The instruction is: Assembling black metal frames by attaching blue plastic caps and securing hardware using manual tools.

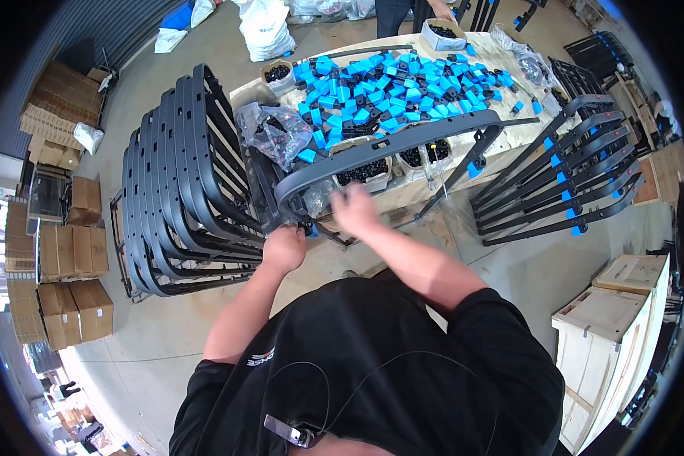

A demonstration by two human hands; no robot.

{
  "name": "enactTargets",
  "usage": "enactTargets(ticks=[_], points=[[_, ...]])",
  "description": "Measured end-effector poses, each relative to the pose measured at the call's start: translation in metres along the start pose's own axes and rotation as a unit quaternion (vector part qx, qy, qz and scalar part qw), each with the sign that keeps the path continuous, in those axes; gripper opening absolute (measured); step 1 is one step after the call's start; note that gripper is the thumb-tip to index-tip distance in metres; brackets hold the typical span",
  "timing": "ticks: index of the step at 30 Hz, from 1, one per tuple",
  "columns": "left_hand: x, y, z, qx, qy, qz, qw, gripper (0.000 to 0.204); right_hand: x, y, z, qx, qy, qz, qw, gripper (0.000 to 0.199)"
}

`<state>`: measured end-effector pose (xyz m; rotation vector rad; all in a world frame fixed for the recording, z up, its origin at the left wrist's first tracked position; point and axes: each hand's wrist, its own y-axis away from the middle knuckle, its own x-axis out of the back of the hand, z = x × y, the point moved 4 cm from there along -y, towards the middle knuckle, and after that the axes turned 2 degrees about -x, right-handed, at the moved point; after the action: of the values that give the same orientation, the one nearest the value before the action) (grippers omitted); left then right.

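A black curved metal frame rests across the front edge of the worktable. My left hand is closed at the frame's near left corner, where a small blue-and-black fitting shows beside the fingertips. What exactly the fingers grip is partly hidden. Just right of it, my right hand hovers in front of the frame, its fingers smeared by motion. Beyond the frame stand white tubs of small black parts, and a screwdriver-like tool lies by the right tub. A heap of blue-and-black fittings covers the table's middle.
Stacked black frames stand at my left, and more frames with blue fittings at my right. A plastic bag of parts lies on the table's left end. Another person's hand shows at the far side. Wooden crates stand at lower right.
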<state>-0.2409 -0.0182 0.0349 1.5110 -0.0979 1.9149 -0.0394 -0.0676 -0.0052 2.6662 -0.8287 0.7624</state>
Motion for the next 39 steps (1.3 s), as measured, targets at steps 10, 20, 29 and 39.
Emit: enactTargets(ticks=[10,20,29,39], points=[[-0.005,-0.004,0.000,-0.016,0.016,0.020,1.000,0.040,0.166,-0.081,0.127,-0.102,0.263,0.087,0.955,0.064],[0.015,0.040,0.034,0.122,0.038,0.057,0.990,0.039,0.172,-0.024,0.133,-0.200,-0.334,-0.105,0.915,0.020],[-0.016,-0.008,0.146,-0.001,0.571,-0.067,0.818,0.048,0.179,0.009,0.063,-0.048,-0.171,-0.389,0.904,0.019],[0.009,0.030,0.145,-0.119,0.228,0.244,0.935,0.048,0.213,-0.001,0.048,0.249,-0.091,-0.151,0.952,0.032]])
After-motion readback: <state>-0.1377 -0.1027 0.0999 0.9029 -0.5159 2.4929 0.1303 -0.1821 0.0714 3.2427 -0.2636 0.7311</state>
